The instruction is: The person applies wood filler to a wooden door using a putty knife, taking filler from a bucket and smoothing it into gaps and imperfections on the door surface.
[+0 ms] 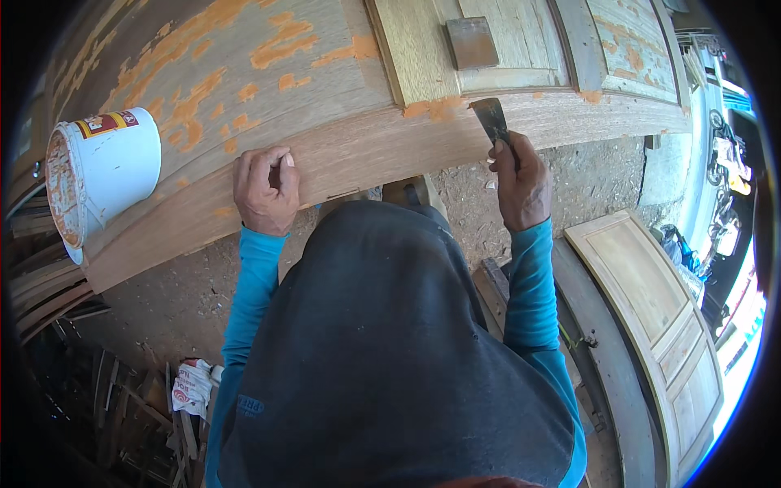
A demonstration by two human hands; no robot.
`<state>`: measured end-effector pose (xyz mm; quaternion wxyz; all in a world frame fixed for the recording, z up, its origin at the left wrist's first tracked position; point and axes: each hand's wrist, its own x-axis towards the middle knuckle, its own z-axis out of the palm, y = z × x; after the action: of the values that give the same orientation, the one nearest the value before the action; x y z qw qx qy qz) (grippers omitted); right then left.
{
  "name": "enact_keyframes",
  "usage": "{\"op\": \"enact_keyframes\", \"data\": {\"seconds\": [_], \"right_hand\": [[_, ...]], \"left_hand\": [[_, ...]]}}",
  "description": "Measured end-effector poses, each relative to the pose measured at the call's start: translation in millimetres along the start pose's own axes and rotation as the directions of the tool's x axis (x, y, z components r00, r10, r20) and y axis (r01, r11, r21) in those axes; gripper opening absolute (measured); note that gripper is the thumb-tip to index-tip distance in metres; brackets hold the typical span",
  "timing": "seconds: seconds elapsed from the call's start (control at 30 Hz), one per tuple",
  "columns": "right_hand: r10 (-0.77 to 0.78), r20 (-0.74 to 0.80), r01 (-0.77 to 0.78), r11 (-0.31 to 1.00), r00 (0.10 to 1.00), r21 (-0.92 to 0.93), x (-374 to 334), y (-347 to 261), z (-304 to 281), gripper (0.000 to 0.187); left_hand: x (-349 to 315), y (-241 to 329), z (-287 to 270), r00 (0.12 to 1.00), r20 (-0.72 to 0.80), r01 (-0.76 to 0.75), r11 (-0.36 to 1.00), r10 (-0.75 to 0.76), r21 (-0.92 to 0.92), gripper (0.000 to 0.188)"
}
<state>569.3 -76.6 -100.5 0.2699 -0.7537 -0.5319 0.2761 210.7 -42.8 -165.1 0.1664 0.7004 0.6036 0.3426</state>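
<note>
A wooden panel door (342, 154) lies flat before me, patched with orange filler. My right hand (523, 183) grips a putty knife (491, 119) by its handle. Its dark, broad blade points up and away, over the near edge rail beside a smear of orange filler (435, 108). On the left, my left hand (267, 193) rests at the door's near edge, its fingers curled into a loose fist. Nothing shows between them. A small square block (472, 43) sits on the door's panels beyond the knife.
A white bucket (122, 167), smeared with orange inside, lies on its side at the door's left end. Another panel door (643, 301) lies at the right beside long boards (606, 358). Scrap wood (138, 407) and a white printed sack (194, 385) are at the lower left.
</note>
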Motion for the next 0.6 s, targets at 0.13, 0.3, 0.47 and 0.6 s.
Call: {"op": "enact_keyframes", "data": {"seconds": [0.13,0.3,0.47,0.6], "right_hand": [[-0.184,0.05,0.19,0.959,0.982,-0.212,30,-3,-8,0.016],[-0.28,0.132,0.309,0.875,0.951,-0.372,43,-13,-7,0.014],[-0.26,0.328,0.409,0.714,0.908,-0.568,47,-39,-14,0.007],[-0.317,0.497,0.573,0.616,0.808,-0.54,66,-41,-26,0.007]], "left_hand": [[1,0,-1,1.0,-0.02,-0.01,1.0,0.01,0.001,0.015],[0,1,-1,0.999,-0.038,0.019,1.0,-0.019,-0.013,0.015],[3,0,-4,0.999,-0.03,-0.015,1.0,0.015,-0.015,0.014],[6,2,-5,0.999,-0.045,-0.029,0.999,0.027,-0.034,0.014]]}}
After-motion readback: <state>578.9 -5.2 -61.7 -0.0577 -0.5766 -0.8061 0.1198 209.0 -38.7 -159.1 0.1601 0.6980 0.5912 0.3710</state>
